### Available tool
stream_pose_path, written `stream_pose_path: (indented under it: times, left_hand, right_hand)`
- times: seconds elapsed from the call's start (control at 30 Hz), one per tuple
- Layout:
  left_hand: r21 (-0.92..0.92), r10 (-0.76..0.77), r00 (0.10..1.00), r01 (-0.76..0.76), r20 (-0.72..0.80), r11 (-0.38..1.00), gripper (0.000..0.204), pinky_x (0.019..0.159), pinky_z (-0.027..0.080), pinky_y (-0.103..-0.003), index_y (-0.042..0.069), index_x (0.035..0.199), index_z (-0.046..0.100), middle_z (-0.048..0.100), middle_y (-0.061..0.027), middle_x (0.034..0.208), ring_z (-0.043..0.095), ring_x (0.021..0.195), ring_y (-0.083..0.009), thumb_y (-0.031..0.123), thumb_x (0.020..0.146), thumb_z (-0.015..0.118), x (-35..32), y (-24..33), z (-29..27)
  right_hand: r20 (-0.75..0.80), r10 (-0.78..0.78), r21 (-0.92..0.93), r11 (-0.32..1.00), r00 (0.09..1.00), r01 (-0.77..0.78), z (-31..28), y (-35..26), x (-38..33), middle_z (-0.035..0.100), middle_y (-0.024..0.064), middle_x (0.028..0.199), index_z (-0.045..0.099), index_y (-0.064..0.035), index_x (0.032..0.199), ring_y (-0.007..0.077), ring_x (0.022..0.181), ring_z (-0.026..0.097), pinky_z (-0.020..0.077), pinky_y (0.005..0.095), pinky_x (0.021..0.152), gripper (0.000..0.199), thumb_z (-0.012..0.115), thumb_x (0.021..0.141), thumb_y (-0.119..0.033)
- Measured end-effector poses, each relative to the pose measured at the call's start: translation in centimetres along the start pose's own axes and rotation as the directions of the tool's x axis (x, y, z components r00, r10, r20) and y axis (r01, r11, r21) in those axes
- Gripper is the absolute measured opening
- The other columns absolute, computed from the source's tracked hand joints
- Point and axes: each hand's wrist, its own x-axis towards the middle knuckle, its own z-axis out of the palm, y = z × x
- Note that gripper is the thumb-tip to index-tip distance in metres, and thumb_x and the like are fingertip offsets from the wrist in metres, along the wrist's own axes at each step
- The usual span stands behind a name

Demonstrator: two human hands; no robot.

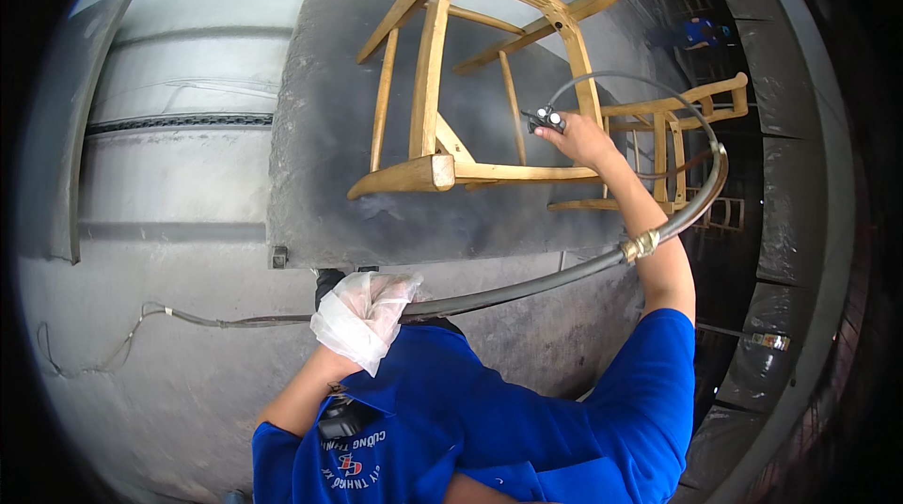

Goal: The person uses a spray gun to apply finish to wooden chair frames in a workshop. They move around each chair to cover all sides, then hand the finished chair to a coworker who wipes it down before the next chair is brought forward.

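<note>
A bare wooden chair frame lies on a dark grey work platform. My right hand reaches out and grips a small spray gun held close to the frame's upper rail. A thick dark hose with a brass fitting curves from the gun past my right forearm. My left hand, wrapped in a clear plastic glove, holds that hose near my chest.
Another wooden chair frame stands to the right, past the platform edge. A thin cable trails across the pale grey floor at the left. Dark curved panels line the right side. A grey wall with horizontal rails is on the left.
</note>
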Motion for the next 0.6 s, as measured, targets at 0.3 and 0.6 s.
stream_pose_path:
  times: [0.3,0.6]
  left_hand:
    - [0.03,-0.051,0.989,0.047,0.138,0.998,0.027,0.062,0.049,-0.036,0.001,0.093,0.076,0.071,-0.0159,0.077,0.063,0.065,-0.022,0.026,0.097,0.065,1.4,1.8,-0.5]
    - [0.209,0.125,0.986,-0.1,-0.111,0.973,0.022,0.067,0.052,-0.035,0.005,0.096,0.076,0.073,-0.0137,0.084,0.066,0.071,-0.0275,0.022,0.097,0.062,-1.1,3.0,4.6]
  right_hand:
    - [-0.449,0.395,0.555,0.826,0.801,-0.096,-2.0,-0.2,3.8,0.073,0.0237,0.093,0.069,-0.0034,0.117,0.0391,0.097,0.07,0.0527,0.0461,0.084,0.054,0.066,0.093,-0.051]
    - [-0.421,-0.054,0.548,0.78,0.905,0.301,-2.7,-4.0,9.0,0.068,0.0091,0.075,0.071,-0.0033,0.098,0.0223,0.074,0.067,0.0528,0.038,0.075,0.052,0.068,0.092,-0.055]
